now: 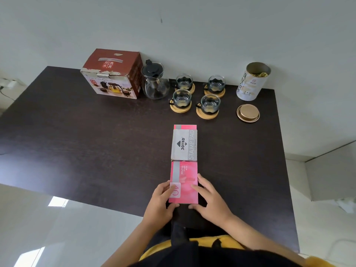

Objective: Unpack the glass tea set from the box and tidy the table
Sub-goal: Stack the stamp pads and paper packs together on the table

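both hands on the near end of the pink carton now: left hand (pixel 160 199) pinching its left edge, right hand (pixel 207 197) with fingers laid flat on top, thumb at the end. best to slide it square and low, keeping clear of the glassware ahead. printed on it: "joyko", "stamp pad", "your office solution". far beyond the hands stand the glass teapot (pixel 155 82) and four cups (pixel 198 93) on coasters, unpacked beside the red tea set box (pixel 112 74).

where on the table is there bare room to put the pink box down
Bare tabletop runs wide left of the pink box, in front of the red box. A narrower strip lies right of it, below the lid. The back edge around the teapot and cups is crowded.
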### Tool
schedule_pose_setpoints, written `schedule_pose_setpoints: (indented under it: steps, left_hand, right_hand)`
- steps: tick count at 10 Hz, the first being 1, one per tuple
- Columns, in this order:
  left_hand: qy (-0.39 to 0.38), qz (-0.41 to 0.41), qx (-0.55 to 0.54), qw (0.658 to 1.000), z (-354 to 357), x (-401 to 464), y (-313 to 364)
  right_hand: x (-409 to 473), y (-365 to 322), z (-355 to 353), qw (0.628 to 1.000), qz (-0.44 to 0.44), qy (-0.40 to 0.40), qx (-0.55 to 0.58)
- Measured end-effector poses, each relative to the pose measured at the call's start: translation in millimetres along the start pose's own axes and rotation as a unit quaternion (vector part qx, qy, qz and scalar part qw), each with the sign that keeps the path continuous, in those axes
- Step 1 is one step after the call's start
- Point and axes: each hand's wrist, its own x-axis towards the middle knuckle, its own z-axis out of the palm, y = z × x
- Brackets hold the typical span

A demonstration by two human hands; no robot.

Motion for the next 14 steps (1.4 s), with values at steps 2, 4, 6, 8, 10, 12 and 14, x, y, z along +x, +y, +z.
schedule_pose_setpoints:
  steps: [2, 4, 6, 8, 10, 12, 14]
  left_hand:
    - [-0.008, -0.114, -0.024, 0.993, -3, 3, 14]
    - [-0.010, -0.112, -0.055, 0.992, -6, 7, 12]
    - [0.002, -0.027, -0.067, 0.997, -12, 7, 10]
    - [0.030, -0.020, -0.061, 0.998, -17, 14, 10]
    - [0.007, -0.005, -0.060, 0.998, -18, 12, 12]
    - [-0.043, -0.026, -0.007, 0.999, -15, 14, 14]
    - [-0.039, -0.060, 0.018, 0.997, -9, 18, 15]
  right_hand:
    - [-1, -2, 1, 1.000, -0.006, 0.017, -0.011]
    - [4, -4, -6, 1.000, 0.017, 0.017, 0.017]
    - [5, -2, -12, 0.998, 0.042, 0.010, 0.050]
    - [2, -10, -12, 0.996, 0.041, 0.029, 0.077]
    - [7, -28, -19, 0.981, 0.113, 0.053, 0.148]
    - [15, -48, -29, 0.925, 0.204, 0.031, 0.320]
    - [19, -61, -29, 0.908, 0.283, 0.060, 0.304]
